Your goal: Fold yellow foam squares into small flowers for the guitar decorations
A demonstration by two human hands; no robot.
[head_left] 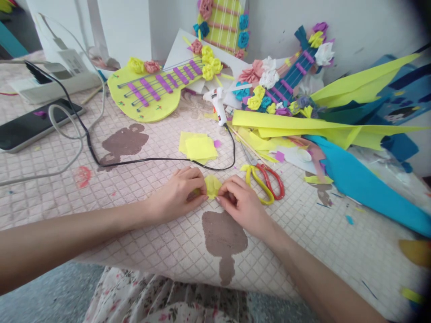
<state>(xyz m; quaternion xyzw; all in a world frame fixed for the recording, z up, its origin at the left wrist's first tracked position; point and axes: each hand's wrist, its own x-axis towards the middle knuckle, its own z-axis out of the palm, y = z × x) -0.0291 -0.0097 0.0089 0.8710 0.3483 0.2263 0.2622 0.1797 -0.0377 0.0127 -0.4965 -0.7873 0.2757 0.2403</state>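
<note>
Quilted beige tablecloth (161, 143): lies beneath the scissors. Steel scissors with red and yellow handles (253, 166): rest seemingly within reach. Left hand (190, 190) and right hand (242, 202), left of the scissors: both pinch one piece, apparently to steady it. Thin yellow paper squares (202, 148): sit beyond-left of the scissors, perhaps kept clear of handling. Small puckered yellow paper piece (212, 186): stands between both hands' fingertips, left of the scissors.

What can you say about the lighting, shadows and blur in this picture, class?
Head view: soft, pale light, with no hard-edged shadows beside the left hand or right hand; head view: black, blurred darkening at the right edge, strongest at its corners; head view: the small yellow piece between the hands looks soft, so its fine folds are hard to tell.
</note>
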